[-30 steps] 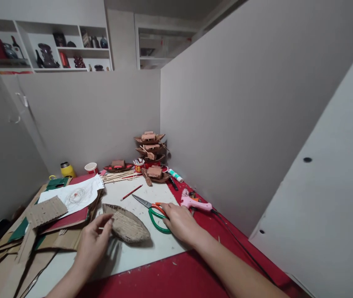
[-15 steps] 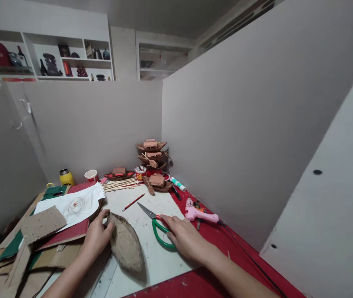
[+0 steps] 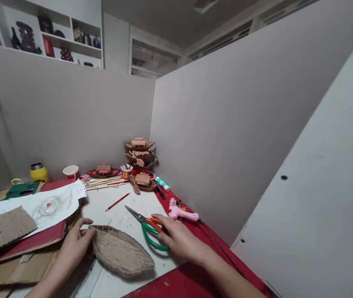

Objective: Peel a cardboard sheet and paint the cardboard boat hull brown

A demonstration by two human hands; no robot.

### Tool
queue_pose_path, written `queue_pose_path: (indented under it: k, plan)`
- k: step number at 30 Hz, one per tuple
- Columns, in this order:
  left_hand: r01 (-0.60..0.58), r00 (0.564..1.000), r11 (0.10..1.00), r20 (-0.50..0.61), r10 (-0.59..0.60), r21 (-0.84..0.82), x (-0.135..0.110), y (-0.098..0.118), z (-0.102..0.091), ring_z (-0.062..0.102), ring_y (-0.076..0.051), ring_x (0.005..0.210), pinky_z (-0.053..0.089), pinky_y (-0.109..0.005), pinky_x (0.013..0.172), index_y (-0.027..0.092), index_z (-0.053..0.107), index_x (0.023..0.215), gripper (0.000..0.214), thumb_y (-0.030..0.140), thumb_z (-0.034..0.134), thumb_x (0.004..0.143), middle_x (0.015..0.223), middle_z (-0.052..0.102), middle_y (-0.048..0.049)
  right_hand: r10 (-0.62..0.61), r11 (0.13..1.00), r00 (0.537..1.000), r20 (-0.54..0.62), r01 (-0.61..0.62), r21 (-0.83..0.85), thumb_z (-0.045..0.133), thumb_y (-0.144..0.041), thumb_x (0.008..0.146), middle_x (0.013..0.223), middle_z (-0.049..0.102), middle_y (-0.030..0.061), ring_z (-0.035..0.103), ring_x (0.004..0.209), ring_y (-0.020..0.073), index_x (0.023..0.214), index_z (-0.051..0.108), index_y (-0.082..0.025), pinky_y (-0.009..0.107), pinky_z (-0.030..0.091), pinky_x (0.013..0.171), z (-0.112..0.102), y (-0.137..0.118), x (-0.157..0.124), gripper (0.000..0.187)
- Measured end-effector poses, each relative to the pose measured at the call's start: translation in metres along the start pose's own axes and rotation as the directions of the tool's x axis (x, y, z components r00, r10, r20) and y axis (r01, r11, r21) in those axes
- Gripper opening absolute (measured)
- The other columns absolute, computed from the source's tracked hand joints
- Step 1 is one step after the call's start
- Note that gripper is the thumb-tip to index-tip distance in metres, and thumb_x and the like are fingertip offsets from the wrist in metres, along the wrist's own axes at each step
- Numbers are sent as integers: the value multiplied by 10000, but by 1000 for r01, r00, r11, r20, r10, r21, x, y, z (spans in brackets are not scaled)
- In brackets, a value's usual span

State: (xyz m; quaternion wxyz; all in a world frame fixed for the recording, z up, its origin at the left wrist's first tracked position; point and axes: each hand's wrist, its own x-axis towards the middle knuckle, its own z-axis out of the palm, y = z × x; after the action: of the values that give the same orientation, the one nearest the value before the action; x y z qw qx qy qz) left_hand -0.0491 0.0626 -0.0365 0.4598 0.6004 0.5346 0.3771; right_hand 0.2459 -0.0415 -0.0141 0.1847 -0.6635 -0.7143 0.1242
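A cardboard boat hull (image 3: 122, 252), pointed at both ends with a raised rim, is pinched at its left tip by my left hand (image 3: 75, 242), thumb over the edge. It lies tilted just above or on the white board (image 3: 108, 209); I cannot tell which. To its right, my right hand (image 3: 179, 236) has its fingers closed on the handles of the scissors (image 3: 150, 229), one loop green and the other orange. Their blades are together and point away to the left. Beyond the blades lies a red pencil (image 3: 117, 202).
Small finished boats (image 3: 139, 154) are stacked at the back corner, near thin sticks (image 3: 104, 183) and a paper cup (image 3: 71, 171). A pink glue gun (image 3: 182, 212) trails its cord on the right. Cardboard pieces (image 3: 5, 229) and a drawing (image 3: 49, 205) cover the left. Grey partitions (image 3: 226, 124) enclose the table.
My left hand has turned the hull, so its far end now points right instead of toward me. The view has swung right. My right hand stays on the scissors.
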Motion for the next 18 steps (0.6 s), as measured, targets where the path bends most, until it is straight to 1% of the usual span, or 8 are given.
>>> queue_pose_path:
  k: [3,5,7,9,12,13,15,18]
  plan:
    - [31,999,997,25,-29,-66,-11,10,4,456,-136,350,410,-234,337,220,481,1070,403,371,543,702,451,428,112,10,996,1000,16,-11,88,503,-226,853,1363,550,125,529,1215,266,1383,449,-184,377,385,1004,0,-1,-4,535]
    - [46,997,995,70,-39,-90,-20,14,6,489,-148,363,422,-240,347,225,470,1145,452,347,534,714,461,445,107,10,991,999,31,-14,137,512,-219,843,1382,536,113,517,1234,260,1374,461,-187,373,385,1012,-2,-4,-6,534]
    - [71,991,992,124,-58,-106,-30,14,9,497,-152,361,429,-246,362,220,482,1155,442,354,519,735,445,427,110,-18,987,999,42,11,162,513,-213,841,1376,543,102,520,1233,245,1366,467,-195,357,392,1006,-4,-7,-6,527]
    - [110,982,988,164,-91,-108,-41,11,10,492,-144,355,426,-243,378,206,524,1086,382,389,516,751,432,415,107,-60,989,997,43,53,136,508,-209,848,1345,569,105,537,1209,239,1363,465,-197,349,396,994,-5,-9,-2,517]
    - [170,959,980,246,-140,-102,-55,5,10,485,-130,361,408,-236,380,196,567,870,332,498,549,735,454,425,89,-96,995,994,58,97,-16,496,-204,864,1253,625,110,581,1125,241,1356,463,-214,334,407,937,-1,-12,12,494]
    - [171,951,980,278,-136,-106,-59,3,10,474,-122,368,406,-236,384,195,557,796,350,538,559,724,470,424,86,-100,992,993,66,104,-74,495,-202,868,1224,637,106,592,1094,240,1353,462,-226,326,409,912,0,-12,19,487]
    - [152,938,982,329,-109,-109,-64,1,10,448,-106,391,402,-232,402,193,527,699,402,593,562,716,500,418,80,-103,986,992,72,111,-122,501,-202,871,1198,643,107,596,1065,247,1351,461,-237,321,399,885,4,-13,36,482]
    - [115,921,990,381,-78,-76,-68,2,10,439,-97,450,379,-212,436,178,519,663,422,591,547,745,536,417,69,-116,978,990,81,128,-167,507,-197,875,1181,642,107,593,1038,252,1337,471,-244,317,380,868,9,-13,65,466]
